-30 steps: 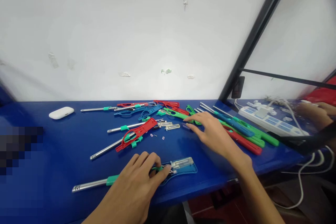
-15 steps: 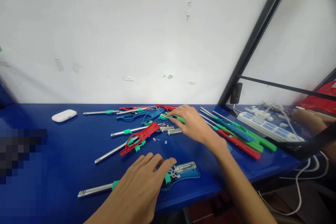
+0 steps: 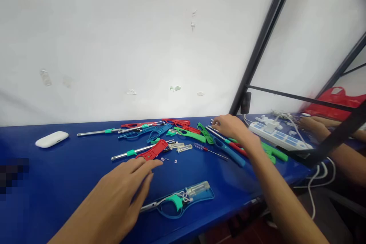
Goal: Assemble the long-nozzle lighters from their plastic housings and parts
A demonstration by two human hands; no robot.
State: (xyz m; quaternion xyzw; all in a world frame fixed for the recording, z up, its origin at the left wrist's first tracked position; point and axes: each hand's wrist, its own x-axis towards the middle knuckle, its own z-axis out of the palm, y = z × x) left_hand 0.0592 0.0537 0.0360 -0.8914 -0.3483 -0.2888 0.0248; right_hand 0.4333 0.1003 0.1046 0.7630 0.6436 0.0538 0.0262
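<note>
My left hand [image 3: 114,194] hovers over the front of the table, fingers stretched, holding nothing. Beside it lies an opened blue gas lighter [image 3: 183,202] with its teal trigger, white wires and clear fuel tank exposed; the hand hides part of its metal tube. My right hand [image 3: 233,126] is at the metal tubes of several long lighters on the right, its fingers curled in; what they hold is hidden. Below that hand are a blue lighter [image 3: 230,153] and a red lighter [image 3: 238,148]. A screwdriver [image 3: 211,151] lies left of them.
Opened lighter parts, including a red shell half [image 3: 154,150], a green shell [image 3: 190,134] and clear tanks [image 3: 184,148], lie mid-table. A white case [image 3: 52,139] is at left, a power strip [image 3: 281,136] at right by a black frame post [image 3: 260,42]. Another person's arm [image 3: 328,141] shows at far right.
My left hand has lifted off the opened blue lighter and moved left. My right hand has gone from the green parts mid-table to the lighters at right. The view has shifted slightly.
</note>
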